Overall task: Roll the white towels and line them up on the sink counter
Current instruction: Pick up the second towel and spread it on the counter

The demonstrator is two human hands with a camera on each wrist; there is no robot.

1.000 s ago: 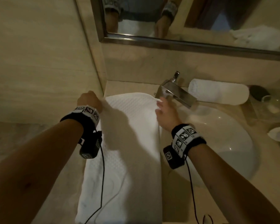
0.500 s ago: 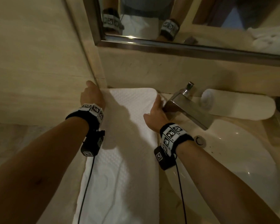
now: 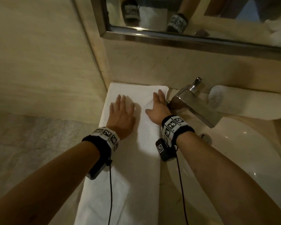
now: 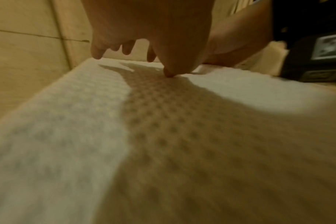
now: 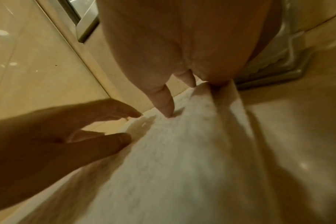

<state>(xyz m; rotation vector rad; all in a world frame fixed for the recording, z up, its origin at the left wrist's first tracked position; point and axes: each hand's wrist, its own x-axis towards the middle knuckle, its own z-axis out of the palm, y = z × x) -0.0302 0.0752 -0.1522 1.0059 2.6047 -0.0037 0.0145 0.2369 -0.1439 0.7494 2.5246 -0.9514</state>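
A long white waffle-textured towel (image 3: 136,156) lies flat along the counter's left end, its far edge against the back wall. My left hand (image 3: 122,109) lies flat on its far left part, fingers straight. My right hand (image 3: 158,106) lies flat on its far right part, beside the faucet. In the left wrist view the left hand (image 4: 144,50) hovers low over the towel (image 4: 163,144), thumb tip touching it. In the right wrist view the right hand (image 5: 182,91) touches the towel (image 5: 173,159). A rolled white towel (image 3: 248,103) lies behind the sink, right of the faucet.
A chrome faucet (image 3: 193,103) juts over the white basin (image 3: 234,159) just right of my right hand. A tiled wall (image 3: 39,62) bounds the counter on the left. A framed mirror (image 3: 185,21) hangs above the back wall.
Both hands let go of the towel's far corners and moved inward. They now lie flat on the towel's far end, which sits spread against the back wall.
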